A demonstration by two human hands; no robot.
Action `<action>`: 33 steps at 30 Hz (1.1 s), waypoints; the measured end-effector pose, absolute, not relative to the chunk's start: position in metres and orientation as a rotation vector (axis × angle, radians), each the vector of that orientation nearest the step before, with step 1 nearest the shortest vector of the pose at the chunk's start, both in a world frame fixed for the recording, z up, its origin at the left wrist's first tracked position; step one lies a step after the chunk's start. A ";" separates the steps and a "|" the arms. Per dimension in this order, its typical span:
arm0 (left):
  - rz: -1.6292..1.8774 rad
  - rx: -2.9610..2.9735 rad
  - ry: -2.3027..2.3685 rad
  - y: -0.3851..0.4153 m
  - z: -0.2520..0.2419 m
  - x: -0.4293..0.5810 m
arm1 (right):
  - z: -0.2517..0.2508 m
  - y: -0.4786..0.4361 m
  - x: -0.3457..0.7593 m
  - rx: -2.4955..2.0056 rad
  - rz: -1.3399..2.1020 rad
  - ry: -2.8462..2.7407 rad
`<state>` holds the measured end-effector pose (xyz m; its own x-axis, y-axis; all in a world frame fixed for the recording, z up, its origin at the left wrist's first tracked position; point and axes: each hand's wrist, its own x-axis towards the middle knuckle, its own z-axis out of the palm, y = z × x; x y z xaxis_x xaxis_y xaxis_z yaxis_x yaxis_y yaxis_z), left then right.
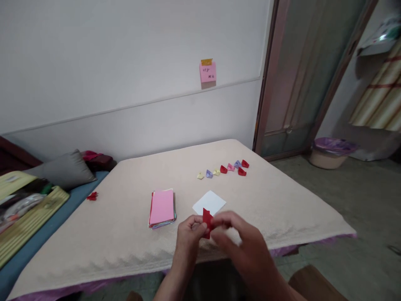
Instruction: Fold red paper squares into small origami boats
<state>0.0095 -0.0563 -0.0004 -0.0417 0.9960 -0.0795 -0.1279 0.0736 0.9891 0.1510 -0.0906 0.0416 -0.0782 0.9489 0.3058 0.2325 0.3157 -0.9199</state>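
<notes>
Folded red paper [206, 218] in left grip [188, 235]

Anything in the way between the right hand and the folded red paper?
Nothing visible. The right hand is right at the edge of the red paper, blurred, so contact is unclear. The left hand grips the opposite side, and the white sheet lies beyond, not between.
</notes>
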 end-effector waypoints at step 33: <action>1.286 1.588 1.527 -0.075 0.003 0.023 | -0.005 -0.057 0.137 -1.057 -0.055 -1.685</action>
<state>0.0233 -0.0750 0.0029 -0.1207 0.9629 0.2412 0.4015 -0.1749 0.8990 0.1369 -0.0570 -0.0051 -0.0098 0.6073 0.7944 0.6578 0.6022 -0.4523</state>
